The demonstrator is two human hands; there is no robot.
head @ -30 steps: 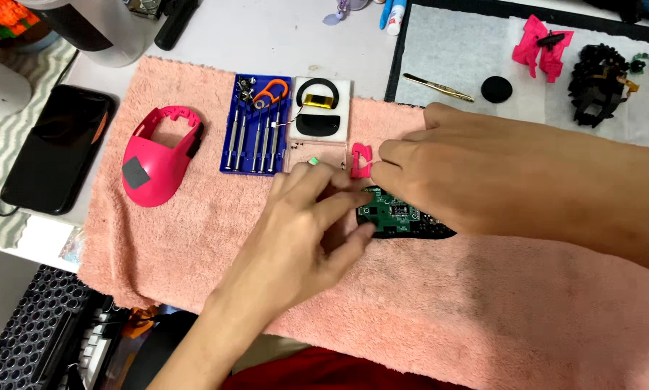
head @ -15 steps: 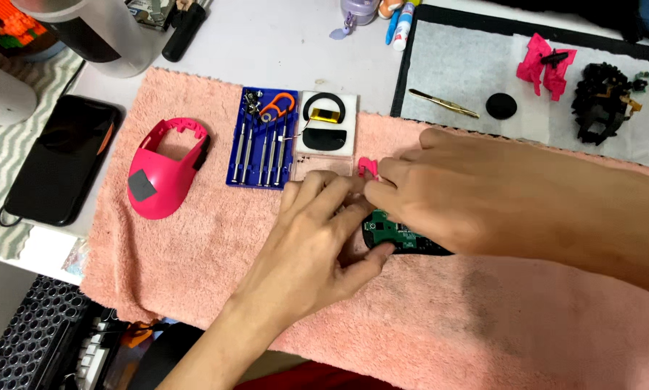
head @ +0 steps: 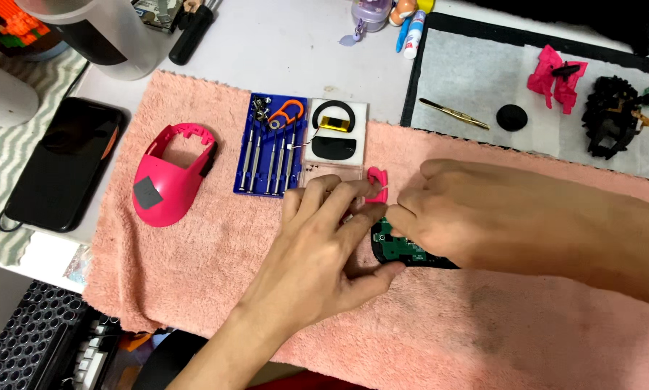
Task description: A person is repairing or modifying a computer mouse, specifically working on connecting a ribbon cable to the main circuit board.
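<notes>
Green circuit board (head: 400, 248), set in a black mouse base, sits on the pink towel (head: 216, 253) directly under both hands — only its left end shows, the rest is covered by the right hand (head: 476, 220). Left hand (head: 324, 245) lies palm-down over the near-left edge: thumb pressed along the board's lower rim, fingers spread flat beside and above it, steadying, not closed round anything. Right hand's fingertips are bunched at the board's top-left corner; they look pinched, but I cannot tell whether they grip a part or just press there.

Handling, as a judgement: board is light, stiff, thin — and fragile. Solder joints and small parts on top, so hold by the edges or by the black base, never by the face. Towel gives grip, so it shouldn't slide.

Just above the fingertips, touching or nearly touching the left index finger, lies a small pink plastic clip (head: 376, 183).

Further out:
- clear plastic case (head: 333, 141) with black mouse feet and a yellow strip
- blue screwdriver set (head: 269, 144) with an orange pry tool, just left of the case
- pink mouse shell (head: 169, 182), upside down, well left
- black phone (head: 64, 162) off the towel
- grey mat (head: 469, 79) at the back with brass tweezers (head: 454, 113), a black disc (head: 511, 117), pink parts (head: 555, 76) and a black assembly (head: 613, 119)
</notes>
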